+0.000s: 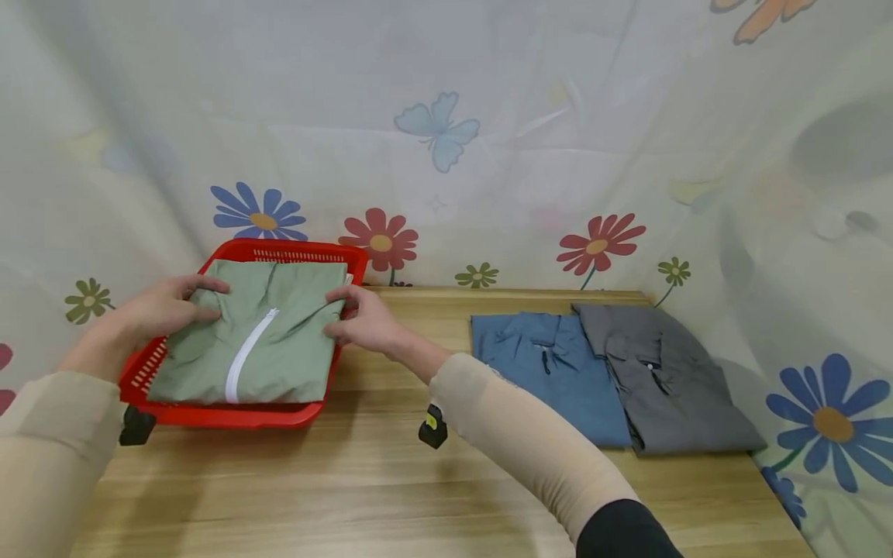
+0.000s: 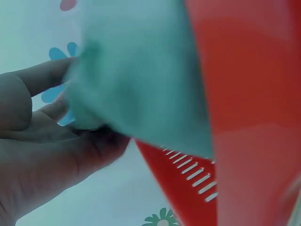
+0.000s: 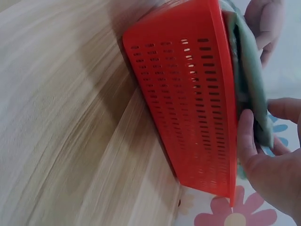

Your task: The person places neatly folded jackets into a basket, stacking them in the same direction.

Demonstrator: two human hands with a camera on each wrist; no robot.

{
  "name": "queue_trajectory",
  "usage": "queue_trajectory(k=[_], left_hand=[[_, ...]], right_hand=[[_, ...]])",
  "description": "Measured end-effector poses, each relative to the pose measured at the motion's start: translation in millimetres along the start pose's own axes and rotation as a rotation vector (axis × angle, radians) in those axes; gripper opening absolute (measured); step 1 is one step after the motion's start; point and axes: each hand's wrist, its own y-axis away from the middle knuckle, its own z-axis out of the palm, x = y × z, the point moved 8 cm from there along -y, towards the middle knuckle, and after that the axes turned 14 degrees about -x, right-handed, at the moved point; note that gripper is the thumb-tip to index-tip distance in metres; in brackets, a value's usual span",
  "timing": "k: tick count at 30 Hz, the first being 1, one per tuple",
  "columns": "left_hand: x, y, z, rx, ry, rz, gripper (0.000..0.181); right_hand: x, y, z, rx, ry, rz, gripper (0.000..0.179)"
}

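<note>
A folded light green jacket [image 1: 286, 356] with a white zip lies flat across the opening of a red plastic basket [image 1: 230, 416] on the left of the table. My left hand [image 1: 167, 310] grips the jacket's left edge, fingers on top; the left wrist view shows the green cloth [image 2: 141, 80] blurred between fingers and thumb. At the opposite edge, my right hand [image 1: 370, 322] pinches the cloth. In the right wrist view the jacket's folded side [image 3: 251, 75] sits just above the basket rim, with the thumb [image 3: 247, 134] at its underside. The basket's inside is mostly hidden.
To the right on the wooden table [image 1: 391, 496] lie a folded blue garment [image 1: 558, 387] and a folded dark grey garment [image 1: 677, 395], edges touching or overlapping. A flower-printed curtain [image 1: 516, 194] hangs behind the table and along its sides.
</note>
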Motion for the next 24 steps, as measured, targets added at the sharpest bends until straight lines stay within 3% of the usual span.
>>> queue_trajectory(k=[4,8,12,18,24], left_hand=[[-5.2,3.6,-3.1,0.041,0.057,-0.034,0.068],[-3.4,8.4,-6.9,0.087,0.083,-0.02,0.074],[6.2,10.4,-6.6,0.116,0.052,0.005,0.073],[37.6,14.1,6.0,0.141,0.001,0.08,0.066],[81.8,24.7,32.3,0.124,-0.057,0.182,0.051]], right_hand=[[-0.3,4.2,-9.3,0.034,-0.052,-0.015,0.039],[2.5,9.6,-18.3,0.045,-0.058,-0.01,0.039],[6.9,16.2,-26.1,0.035,-0.03,0.0,0.043],[18.5,30.2,-34.9,-0.008,0.066,0.025,0.035],[36.0,55.9,-39.3,-0.101,0.228,0.047,0.024]])
